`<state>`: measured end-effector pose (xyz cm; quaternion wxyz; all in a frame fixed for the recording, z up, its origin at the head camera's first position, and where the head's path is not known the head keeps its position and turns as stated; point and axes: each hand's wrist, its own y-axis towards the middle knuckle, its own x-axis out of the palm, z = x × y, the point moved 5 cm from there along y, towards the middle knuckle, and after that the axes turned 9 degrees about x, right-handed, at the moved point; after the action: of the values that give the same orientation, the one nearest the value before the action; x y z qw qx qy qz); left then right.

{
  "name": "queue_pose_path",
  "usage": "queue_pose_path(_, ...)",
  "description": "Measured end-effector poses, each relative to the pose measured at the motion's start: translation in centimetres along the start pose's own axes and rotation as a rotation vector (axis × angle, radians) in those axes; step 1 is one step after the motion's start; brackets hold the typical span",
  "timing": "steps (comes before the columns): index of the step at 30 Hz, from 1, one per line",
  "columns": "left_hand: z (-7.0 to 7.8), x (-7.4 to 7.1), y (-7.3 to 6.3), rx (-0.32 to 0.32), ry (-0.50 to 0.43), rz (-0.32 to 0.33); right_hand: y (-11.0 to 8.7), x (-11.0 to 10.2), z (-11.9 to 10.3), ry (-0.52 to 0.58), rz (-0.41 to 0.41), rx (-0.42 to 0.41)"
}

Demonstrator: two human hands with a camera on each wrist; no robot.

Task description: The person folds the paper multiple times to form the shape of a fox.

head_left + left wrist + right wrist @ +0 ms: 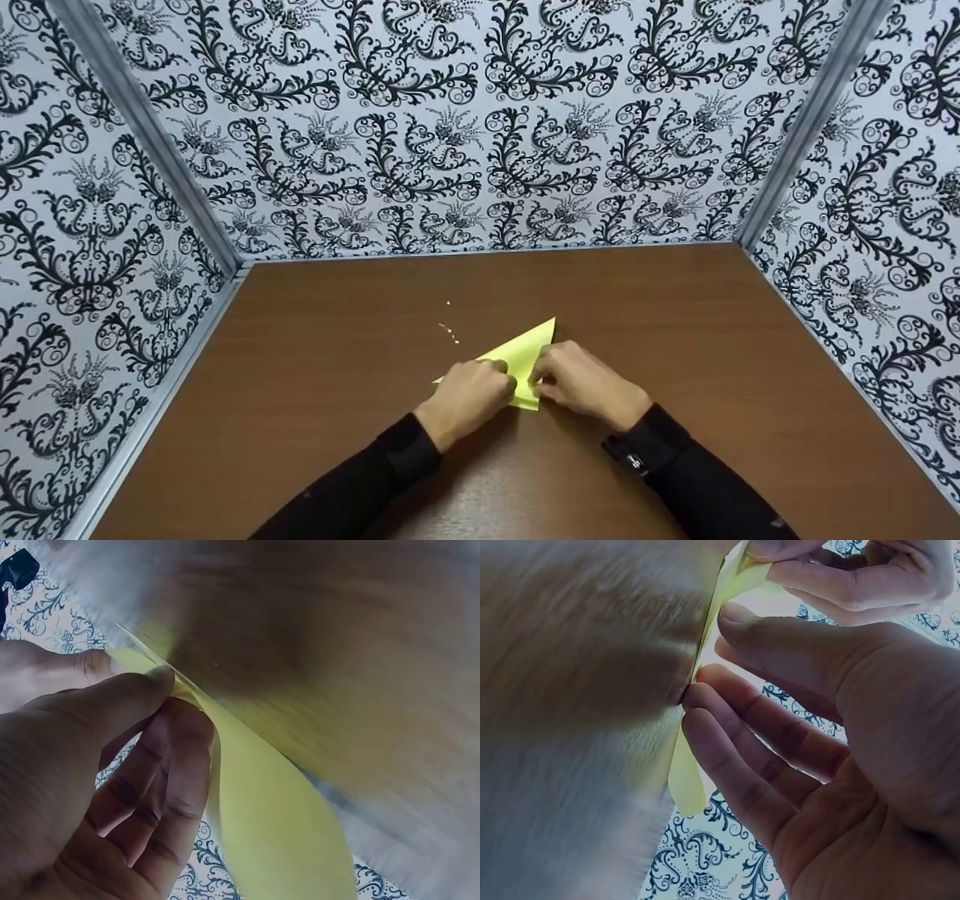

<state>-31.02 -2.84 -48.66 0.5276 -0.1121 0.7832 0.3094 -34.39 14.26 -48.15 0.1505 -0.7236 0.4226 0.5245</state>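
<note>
A folded sheet of yellow paper [525, 351] lies on the table with one corner pointing toward the back wall. My left hand [472, 394] pinches its near left part between thumb and curled index finger. In the left wrist view that thumb presses on the folded edge, and the yellow paper [281, 817] bows outward past the fingers. At the right edge of the sheet, my right hand [589, 382] has its thumb and bent fingers on the paper. In the right wrist view its fingertips line up along the paper [686, 784], close over the tabletop.
Small pale specks [450, 330] dot the brown table [337, 315] behind the paper. Patterned black-and-white panels [487, 135] stand at the back and both sides, joined by grey posts [150, 135]. Black sleeves [352, 480] cover both forearms.
</note>
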Motion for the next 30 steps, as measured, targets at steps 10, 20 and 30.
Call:
queue_pose_path(10, -0.22, 0.08, -0.17, 0.031, -0.024, -0.009, 0.03, 0.22, 0.18, 0.03, -0.016, -0.013)
queue_pose_path(20, -0.1, -0.03, -0.18, 0.079, 0.027, -0.011, -0.01, 0.25, 0.24, 0.024, -0.021, -0.016)
queue_pose_path(30, -0.12, 0.24, -0.32, 0.108, 0.021, -0.013, -0.15, 0.2, 0.14, 0.013, -0.022, -0.004)
